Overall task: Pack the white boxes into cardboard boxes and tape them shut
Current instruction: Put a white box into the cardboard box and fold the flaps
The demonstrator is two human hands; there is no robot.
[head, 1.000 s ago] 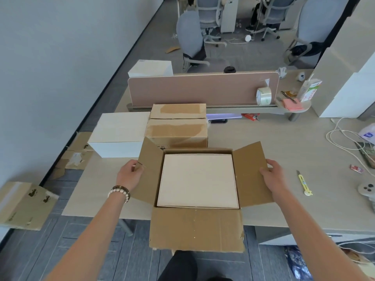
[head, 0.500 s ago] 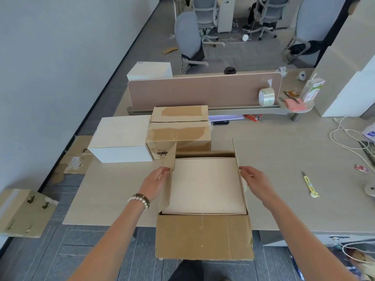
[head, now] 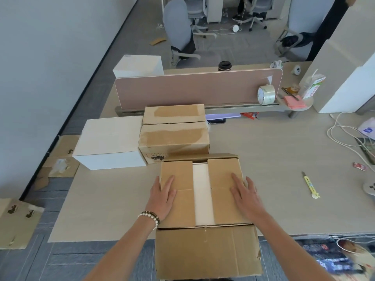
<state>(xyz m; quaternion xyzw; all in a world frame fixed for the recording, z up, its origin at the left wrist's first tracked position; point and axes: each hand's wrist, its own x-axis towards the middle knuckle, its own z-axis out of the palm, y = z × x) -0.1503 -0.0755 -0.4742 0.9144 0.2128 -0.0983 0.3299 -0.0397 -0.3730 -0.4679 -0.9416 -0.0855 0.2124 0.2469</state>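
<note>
A cardboard box stands at the desk's near edge with both side flaps folded flat over it. A strip of the white box inside shows through the gap between the flaps. My left hand presses flat on the left flap and my right hand presses flat on the right flap, fingers straight. The near flap hangs down over the desk edge; the far flap stands behind. Another white box sits on the desk to the left. A tape roll rests by the pink divider.
Two closed cardboard boxes sit just behind the open one. A yellow utility knife lies to the right, with white cables beyond. A further white box stands behind the divider. Flattened cardboard lies on the floor at left.
Both side flaps went from spread open to upright to folded flat over the white box. My hands moved inward with them and now press on top.
</note>
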